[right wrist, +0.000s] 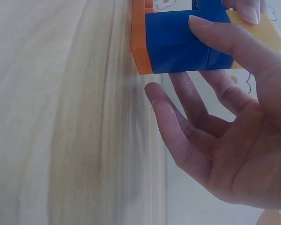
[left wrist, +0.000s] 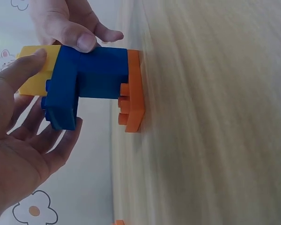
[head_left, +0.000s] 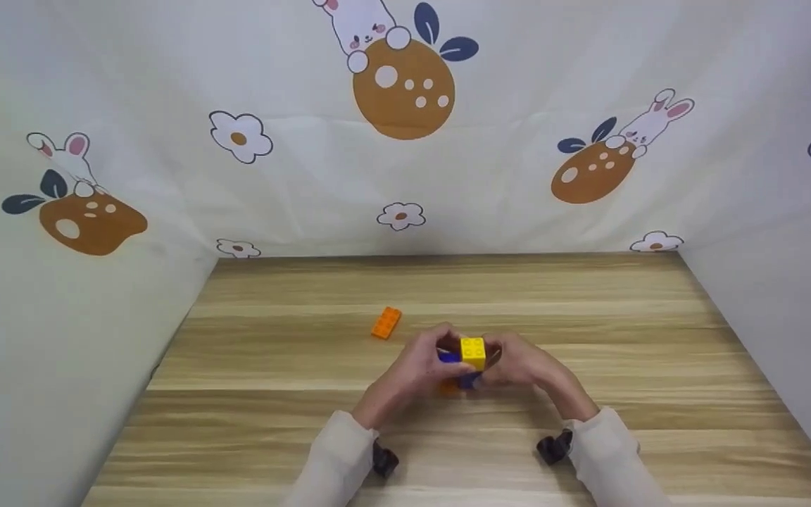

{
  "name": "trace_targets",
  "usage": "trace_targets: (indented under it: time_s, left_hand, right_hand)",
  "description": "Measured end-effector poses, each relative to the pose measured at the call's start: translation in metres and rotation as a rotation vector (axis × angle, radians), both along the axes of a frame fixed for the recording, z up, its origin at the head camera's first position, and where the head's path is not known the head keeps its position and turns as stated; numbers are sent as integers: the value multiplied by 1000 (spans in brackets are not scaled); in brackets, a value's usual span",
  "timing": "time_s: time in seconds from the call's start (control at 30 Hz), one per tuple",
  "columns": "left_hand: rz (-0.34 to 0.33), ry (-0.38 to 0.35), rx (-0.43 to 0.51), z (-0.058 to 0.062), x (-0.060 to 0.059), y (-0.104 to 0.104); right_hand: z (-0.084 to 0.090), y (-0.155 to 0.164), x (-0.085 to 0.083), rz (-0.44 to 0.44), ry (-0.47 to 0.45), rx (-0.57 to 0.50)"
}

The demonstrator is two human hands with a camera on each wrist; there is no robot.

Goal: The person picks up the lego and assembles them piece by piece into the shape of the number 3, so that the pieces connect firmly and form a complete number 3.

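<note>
Near the worktop's (head_left: 588, 317) front edge, the left hand (head_left: 419, 362) and right hand (head_left: 522, 362) pinch a brick stack (head_left: 471, 355) standing there. Uneven pressure could topple it. Farther back lies a loose orange brick (head_left: 386, 322).

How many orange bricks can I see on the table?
2: one loose orange brick behind the hands, and one orange plate under the blue bricks. Hands may hide others.

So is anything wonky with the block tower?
A little. One blue block juts out sideways past the other blue blocks, so the stack isn't straight. Both hands, left and right, hold it. One orange brick lies apart on the table.
</note>
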State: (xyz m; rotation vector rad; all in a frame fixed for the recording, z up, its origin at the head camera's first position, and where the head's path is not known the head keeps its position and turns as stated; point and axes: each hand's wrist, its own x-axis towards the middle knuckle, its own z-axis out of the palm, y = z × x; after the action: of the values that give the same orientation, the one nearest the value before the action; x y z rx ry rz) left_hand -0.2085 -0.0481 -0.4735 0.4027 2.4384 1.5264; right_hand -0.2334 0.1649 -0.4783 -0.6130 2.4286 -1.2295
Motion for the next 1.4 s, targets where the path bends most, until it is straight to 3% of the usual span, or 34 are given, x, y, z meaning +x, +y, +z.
trace_targets:
  time_s: [0.27,0.43,0.63,0.8,0.97,1.1,1.27,1.4]
  left_hand:
    - [-83,-9,-78,12,-3,-17]
    - [-66,13,32,14,-11,-43]
    - [41,76,116,1,-23,-68]
    - [222,146,20,-16,-28,-77]
    - [357,75,-35,-23,-36,-84]
    - [399,34,-100,-26,-44,-92]
    - [435,54,-206,-29,-49,-95]
    - [440,39,-226,-27,-52,-92]
  right_hand:
    - [0,-4,1,31,-6,1]
    - [-1,-5,2,10,-47,10]
    - [-3,-3,5,-7,-79,-8]
    - [-5,0,7,-2,-63,3]
    - [-5,0,5,-1,-48,0]
    - [-4,0,4,2,-45,-1]
    - [-1,-2,3,-3,-58,12]
    - [2,-4,2,-13,-74,22]
